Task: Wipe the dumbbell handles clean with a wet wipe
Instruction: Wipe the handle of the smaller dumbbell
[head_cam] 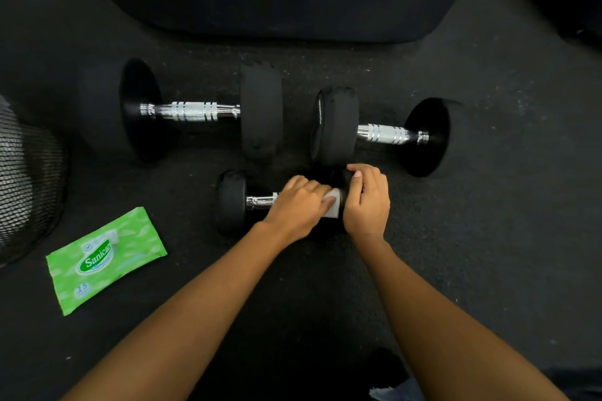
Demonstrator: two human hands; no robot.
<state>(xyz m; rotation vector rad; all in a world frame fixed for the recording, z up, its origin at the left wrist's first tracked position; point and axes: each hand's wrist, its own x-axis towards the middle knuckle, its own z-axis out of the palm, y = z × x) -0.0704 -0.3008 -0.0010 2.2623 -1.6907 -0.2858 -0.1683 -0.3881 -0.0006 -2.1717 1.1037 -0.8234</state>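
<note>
Bin (26,179): black wire mesh with a rounded wall, at 9 o'clock on the frame edge, partly cut off.
Pack (104,260): flat, glossy green pouch with a printed label. It lies on the floor at 8 o'clock of the hands, well apart from them.
Left dumbbell (192,111): round matt black heads and a chrome bar with knurled bands. It lies at 10 o'clock of the hands with no hand on it.
Near dumbbell (233,202): same build, the smallest of the three. It lies on the floor at frame centre, long axis 9-to-3 o'clock.
Handle (260,201): the chrome collar and the first knurl show bare at 9 o'clock of the left hand. The rest is covered.
Left hand (298,208): fingers curl over the handle from above and the thumb presses the wipe to the bar. This hand is nearer the bare stretch, so the coming stroke is judged to run toward 9 o'clock.
Wipe (335,210): white, soft and folded, wrapped on the handle's 3 o'clock end between both hands.
Right hand (366,202): curled round the 3 o'clock head, apparently steadying it against roll.
Right dumbbell (384,134): same build, at 1 o'clock of the hands. Its near head is just beside the right fingers; contact cannot be told.
Floor (488,238): dark, speckled and grainy.
</note>
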